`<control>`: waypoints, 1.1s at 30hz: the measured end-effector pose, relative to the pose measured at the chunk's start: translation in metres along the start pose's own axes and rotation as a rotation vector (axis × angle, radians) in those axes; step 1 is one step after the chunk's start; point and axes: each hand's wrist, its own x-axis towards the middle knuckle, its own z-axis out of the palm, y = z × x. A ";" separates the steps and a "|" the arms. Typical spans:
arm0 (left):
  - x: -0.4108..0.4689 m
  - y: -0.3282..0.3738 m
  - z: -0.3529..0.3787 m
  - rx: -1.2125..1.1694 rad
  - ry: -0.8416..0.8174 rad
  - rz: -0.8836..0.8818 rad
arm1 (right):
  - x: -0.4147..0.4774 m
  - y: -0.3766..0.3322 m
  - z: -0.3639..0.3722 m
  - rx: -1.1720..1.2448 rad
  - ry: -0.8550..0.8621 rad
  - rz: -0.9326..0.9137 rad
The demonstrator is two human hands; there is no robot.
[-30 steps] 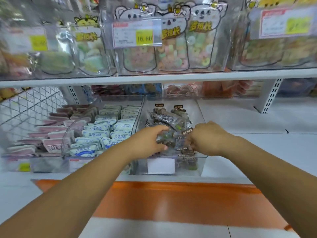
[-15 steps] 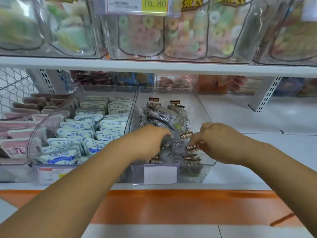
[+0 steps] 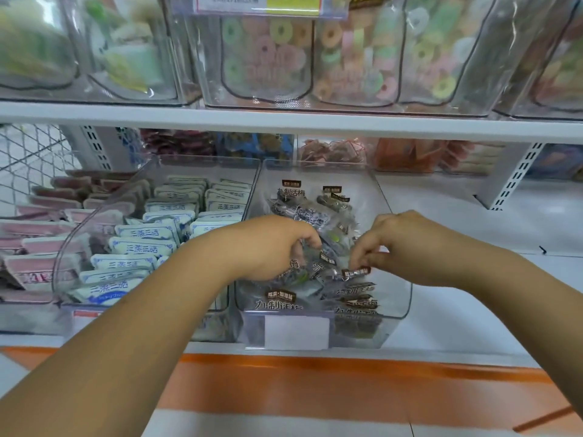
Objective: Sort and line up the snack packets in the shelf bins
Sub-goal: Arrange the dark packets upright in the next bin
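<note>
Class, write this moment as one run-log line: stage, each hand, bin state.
stage: sorting | left hand: gripping dark packets | right hand: pinching one packet | clear bin: packets jumbled, not lined up

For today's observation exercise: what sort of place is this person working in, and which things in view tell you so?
Most likely a shop's snack aisle. A price tag hangs on the upper shelf, clear bins hold rows of wrapped packets, and bags of ring sweets stand above. Both hands are in one bin.
</note>
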 end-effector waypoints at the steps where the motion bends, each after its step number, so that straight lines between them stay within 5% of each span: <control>1: 0.000 0.001 0.001 0.009 -0.016 0.001 | 0.000 -0.001 0.001 -0.022 -0.024 -0.003; 6: -0.005 0.002 0.005 0.005 -0.004 0.033 | -0.003 -0.008 -0.009 -0.072 -0.113 0.054; 10: -0.017 0.000 0.019 0.021 0.129 0.042 | 0.004 -0.012 -0.026 -0.155 0.174 -0.027; 13: -0.023 -0.001 0.034 0.077 0.146 0.061 | 0.029 -0.028 -0.016 0.218 -0.036 -0.092; 17: -0.021 -0.007 0.033 0.168 0.130 0.043 | 0.054 -0.023 0.011 0.113 -0.306 -0.084; 33: -0.014 -0.016 0.011 -0.048 0.053 0.053 | 0.098 -0.020 0.023 -0.192 -0.581 -0.069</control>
